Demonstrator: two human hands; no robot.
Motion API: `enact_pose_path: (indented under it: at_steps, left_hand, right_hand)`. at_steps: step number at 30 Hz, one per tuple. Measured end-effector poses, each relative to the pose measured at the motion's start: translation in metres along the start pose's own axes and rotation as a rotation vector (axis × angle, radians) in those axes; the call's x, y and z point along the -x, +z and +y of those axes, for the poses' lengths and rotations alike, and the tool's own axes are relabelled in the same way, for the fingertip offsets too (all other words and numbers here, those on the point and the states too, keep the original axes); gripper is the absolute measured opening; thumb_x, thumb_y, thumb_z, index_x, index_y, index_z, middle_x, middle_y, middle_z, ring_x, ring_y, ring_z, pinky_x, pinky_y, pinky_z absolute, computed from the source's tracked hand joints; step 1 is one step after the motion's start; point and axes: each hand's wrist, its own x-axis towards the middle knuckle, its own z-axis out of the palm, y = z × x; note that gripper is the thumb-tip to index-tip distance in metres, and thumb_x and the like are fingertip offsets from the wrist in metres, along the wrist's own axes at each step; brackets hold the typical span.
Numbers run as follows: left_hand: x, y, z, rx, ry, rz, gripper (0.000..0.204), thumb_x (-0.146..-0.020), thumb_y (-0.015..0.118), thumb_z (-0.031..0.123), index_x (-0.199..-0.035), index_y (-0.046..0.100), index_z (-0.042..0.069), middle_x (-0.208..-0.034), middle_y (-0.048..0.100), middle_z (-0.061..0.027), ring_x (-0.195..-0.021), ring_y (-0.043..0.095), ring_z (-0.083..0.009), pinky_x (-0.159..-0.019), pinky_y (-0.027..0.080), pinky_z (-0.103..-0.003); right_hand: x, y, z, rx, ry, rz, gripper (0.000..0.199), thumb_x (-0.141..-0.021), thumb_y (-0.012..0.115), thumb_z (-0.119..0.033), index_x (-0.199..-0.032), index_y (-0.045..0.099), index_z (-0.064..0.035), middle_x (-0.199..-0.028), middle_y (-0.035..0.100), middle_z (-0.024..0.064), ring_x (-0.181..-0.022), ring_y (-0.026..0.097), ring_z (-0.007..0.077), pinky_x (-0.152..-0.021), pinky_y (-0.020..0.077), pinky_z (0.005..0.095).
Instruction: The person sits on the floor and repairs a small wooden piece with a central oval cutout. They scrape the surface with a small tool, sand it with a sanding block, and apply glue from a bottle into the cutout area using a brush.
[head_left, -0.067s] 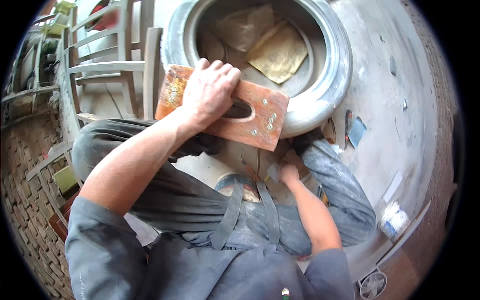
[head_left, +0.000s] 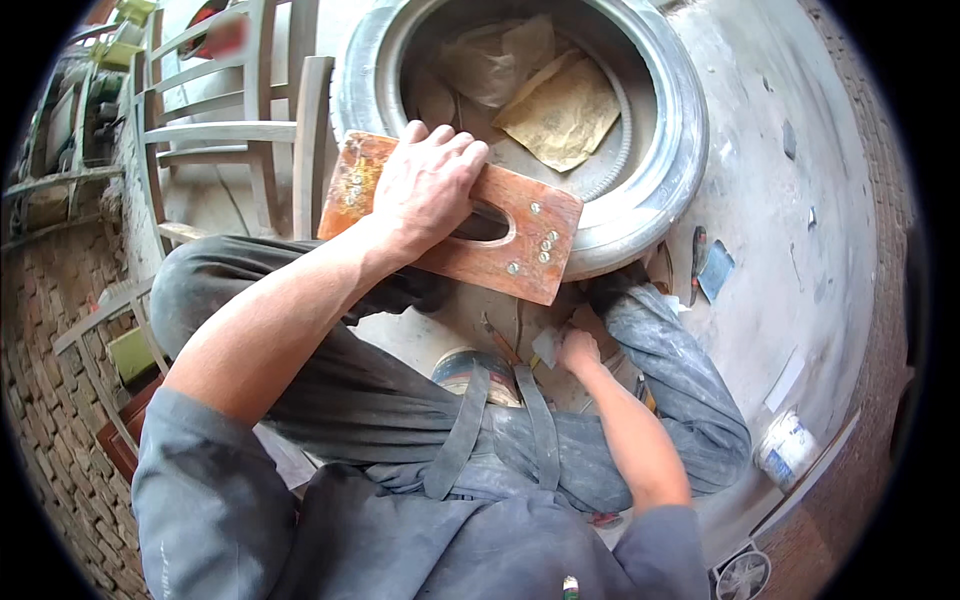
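Left hand [head_left: 425, 190] fingers clamped unmoved on wooden board [head_left: 520, 235], right hand [head_left: 578, 350] still pinching grey scrap [head_left: 545, 345].

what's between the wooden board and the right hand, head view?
Head view: only a short stretch of bare dusty floor separates the wooden board from the right hand.

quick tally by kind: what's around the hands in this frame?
Wooden board with slot handle, under the left hand: 1
Tyre: 1
Crumpled paper sheets inside the tyre: 2
Wooden chair frame: 1
Small pale scrap at the right hand: 1
White container on the floor: 1
Total: 7
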Motion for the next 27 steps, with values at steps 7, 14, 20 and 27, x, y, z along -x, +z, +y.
enact_pose_path:
  at_steps: [7, 14, 20, 27]
  left_hand:
    - [0.005, -0.005, -0.001, -0.008, -0.037, -0.006, 0.026, -0.077, 0.076, 0.007, -0.101, 0.067, 0.01, -0.103, 0.07, -0.0049, -0.106, 0.066, -0.0249, -0.095, 0.045, -0.042]
    - [0.003, -0.002, 0.002, -0.02, -0.023, 0.005, 0.026, -0.076, 0.078, 0.009, -0.1, 0.066, 0.01, -0.104, 0.07, -0.0049, -0.107, 0.066, -0.024, -0.094, 0.045, -0.042]
    - [0.006, -0.003, 0.003, -0.022, -0.037, 0.013, 0.023, -0.079, 0.074, 0.008, -0.101, 0.068, 0.01, -0.104, 0.07, -0.0057, -0.108, 0.066, -0.024, -0.095, 0.045, -0.041]
    - [0.004, -0.003, 0.005, -0.002, -0.059, -0.009, 0.022, -0.08, 0.075, 0.009, -0.102, 0.069, 0.009, -0.106, 0.071, -0.0067, -0.108, 0.066, -0.024, -0.097, 0.046, -0.041]
  right_hand:
    - [0.151, -0.147, -0.068, -0.433, -0.483, 0.427, 0.029, -0.096, 0.064, -0.012, -0.122, 0.057, -0.0018, -0.089, 0.071, 0.029, -0.085, 0.073, 0.0509, -0.077, 0.0572, 0.0556]
    - [0.166, -0.169, -0.112, -0.47, -0.568, 1.006, 0.035, -0.097, 0.069, 0.0, -0.132, 0.061, -0.0019, -0.093, 0.075, 0.0208, -0.078, 0.076, 0.0396, -0.07, 0.059, 0.0471]
    - [0.147, -0.192, -0.126, -0.177, -0.713, 1.131, 0.025, -0.095, 0.072, -0.002, -0.118, 0.064, 0.0012, -0.102, 0.065, 0.0208, -0.09, 0.066, 0.0394, -0.082, 0.0537, 0.0477]
    - [0.143, -0.204, -0.131, -0.368, -0.655, 0.942, 0.018, -0.097, 0.072, -0.001, -0.112, 0.062, 0.0005, -0.096, 0.064, 0.0165, -0.086, 0.065, 0.0334, -0.078, 0.0531, 0.0449]
